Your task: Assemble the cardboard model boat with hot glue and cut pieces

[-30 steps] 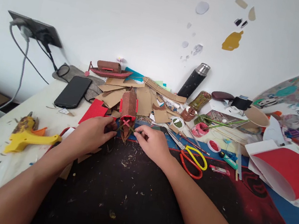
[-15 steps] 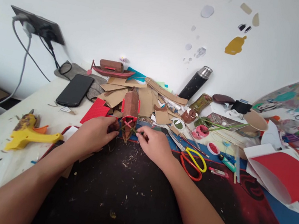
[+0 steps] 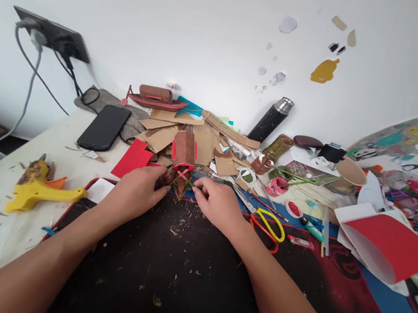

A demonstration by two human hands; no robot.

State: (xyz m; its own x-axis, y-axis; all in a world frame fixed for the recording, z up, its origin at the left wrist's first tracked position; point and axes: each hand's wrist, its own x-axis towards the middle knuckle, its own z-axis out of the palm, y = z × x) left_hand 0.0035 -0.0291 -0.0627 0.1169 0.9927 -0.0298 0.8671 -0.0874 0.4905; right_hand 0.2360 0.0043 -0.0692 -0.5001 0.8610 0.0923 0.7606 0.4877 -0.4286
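Note:
A small brown model boat with a rounded cabin and red trim points its narrow bow toward me. Across the bow lie thin crossed sticks, pinkish where they cross and greenish toward the ends. On the left side, my left hand is closed, thumb and fingers pinched by one greenish end; its fingertips are partly hidden. From the right, my right hand pinches the other greenish end between thumb and forefinger. Red corrugated card lies beside my left hand.
Scissors lie right of my right hand, near open paint pots. A yellow glue gun and a phone are at left. Cardboard scraps, a second model boat and a black flask stand behind.
The view has shifted slightly. Both hands stay at the boat's bow with nearly the same pinch; the boat and sticks show little movement.

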